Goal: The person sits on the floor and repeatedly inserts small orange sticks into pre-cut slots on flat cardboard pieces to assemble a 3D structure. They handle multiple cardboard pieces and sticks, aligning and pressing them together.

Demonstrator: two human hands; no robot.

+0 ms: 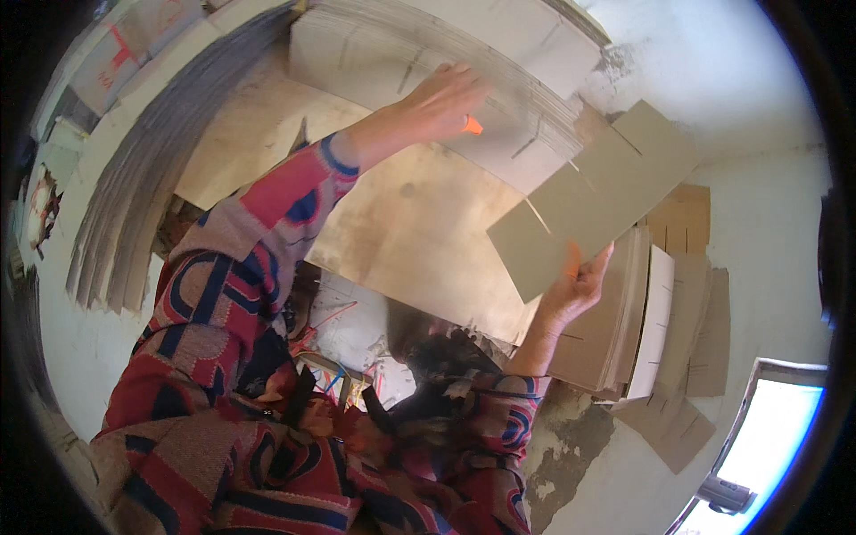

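The left hand (446, 102) is blurred, so its grip on the orange thing (473, 126) under its fingers cannot be read, and that thing is too small to name. The right hand (575, 290) hides its fingertips behind the grey card (593, 201). The card stacks (499, 62) run off the top edge. The litter (343, 325) by the sleeve is perhaps wire, too smeared to tell.
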